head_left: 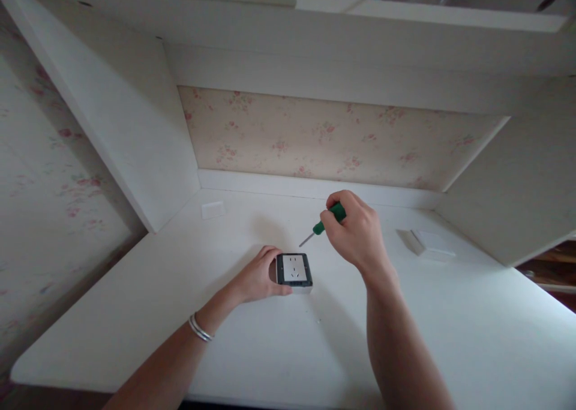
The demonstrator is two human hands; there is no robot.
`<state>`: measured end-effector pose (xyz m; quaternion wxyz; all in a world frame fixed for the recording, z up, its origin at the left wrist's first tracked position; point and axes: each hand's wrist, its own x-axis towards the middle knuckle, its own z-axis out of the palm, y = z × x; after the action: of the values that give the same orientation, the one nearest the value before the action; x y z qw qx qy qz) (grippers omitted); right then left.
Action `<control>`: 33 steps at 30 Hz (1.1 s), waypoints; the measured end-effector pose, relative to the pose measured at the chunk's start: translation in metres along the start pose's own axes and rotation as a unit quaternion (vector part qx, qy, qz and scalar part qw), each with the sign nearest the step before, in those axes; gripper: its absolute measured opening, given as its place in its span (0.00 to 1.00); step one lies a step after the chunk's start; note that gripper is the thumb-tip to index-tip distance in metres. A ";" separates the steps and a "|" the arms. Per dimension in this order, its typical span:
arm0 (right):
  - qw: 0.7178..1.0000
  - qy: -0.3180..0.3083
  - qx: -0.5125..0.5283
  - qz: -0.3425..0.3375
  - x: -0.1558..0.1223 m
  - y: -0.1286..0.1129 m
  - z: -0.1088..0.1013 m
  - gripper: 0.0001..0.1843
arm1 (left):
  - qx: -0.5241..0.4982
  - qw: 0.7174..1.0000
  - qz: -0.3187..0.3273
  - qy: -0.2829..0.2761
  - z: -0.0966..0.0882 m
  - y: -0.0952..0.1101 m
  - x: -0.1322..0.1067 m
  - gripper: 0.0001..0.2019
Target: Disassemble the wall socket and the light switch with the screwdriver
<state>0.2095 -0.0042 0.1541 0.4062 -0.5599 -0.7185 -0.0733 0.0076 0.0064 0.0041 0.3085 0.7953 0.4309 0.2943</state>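
Note:
A wall socket with a white face and a dark surround sits on a white box on the desk. My left hand grips it from the left, thumb along the near side and fingers at the far left corner. Up and to the right, my right hand is closed around the green handle of a screwdriver. Its metal shaft slants down to the left, and the tip is in the air just beyond the socket's far right corner, apart from it. Small specks lie on the desk near the socket.
On the white desk, a thin white plate lies at the back left. A white box-like piece rests at the right. Side panels and an overhead shelf enclose the desk.

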 end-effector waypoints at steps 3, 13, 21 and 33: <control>0.999 -0.019 0.032 -0.023 -0.001 -0.006 0.004 0.03 | -0.003 1.000 -0.002 0.006 0.000 0.001 0.000 0.38; 0.993 -0.101 0.041 -0.051 -0.008 -0.021 0.020 0.03 | -0.012 1.000 0.002 0.021 0.003 -0.001 0.002 0.36; 0.990 -0.118 0.032 -0.073 -0.010 -0.025 0.027 0.02 | -0.018 0.999 0.006 0.030 0.005 -0.004 0.002 0.36; 0.991 -0.102 0.003 -0.083 -0.013 -0.028 0.028 0.02 | -0.018 0.999 0.009 0.028 0.002 -0.002 0.001 0.35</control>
<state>0.1724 -0.0081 0.1373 0.3250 -0.5012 -0.8006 -0.0473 0.0085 0.0078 0.0022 0.3079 0.7849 0.4265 0.3273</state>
